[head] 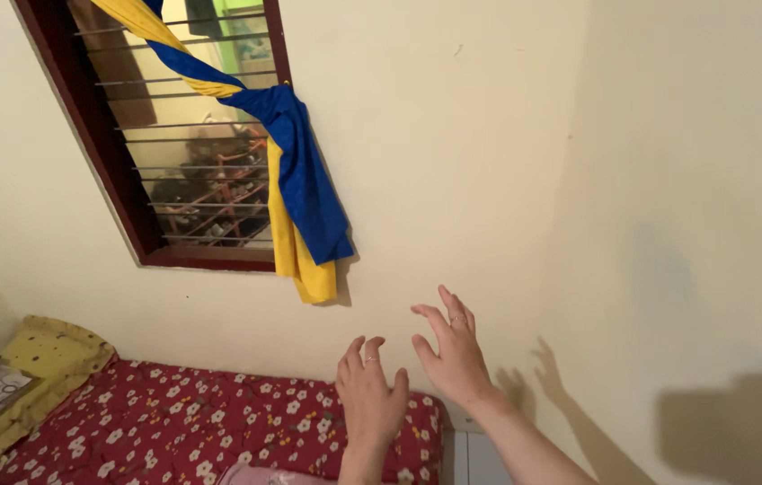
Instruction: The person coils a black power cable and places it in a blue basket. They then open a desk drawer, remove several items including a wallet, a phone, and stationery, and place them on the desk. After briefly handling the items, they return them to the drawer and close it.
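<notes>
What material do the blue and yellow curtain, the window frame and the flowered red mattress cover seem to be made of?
Blue and yellow curtain: thin woven cloth, matte; it is twisted, knotted and hangs in soft folds.
Window frame: probably wood painted dark reddish brown, slightly glossy; the thin grey bars look like metal.
Mattress cover: printed fabric, possibly cotton, matte, dimpled as if quilted.

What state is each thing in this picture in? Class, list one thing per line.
Left hand: raised, fingers spread, holding nothing.
Right hand: raised, fingers spread, holding nothing, a ring on one finger.
Blue and yellow curtain: twisted, knotted, hanging beside the window.
Window: barred, uncovered, dark red frame.
Red floral mattress: lying flat against the wall.
Yellow pillow: lying at the mattress's far end.
</notes>
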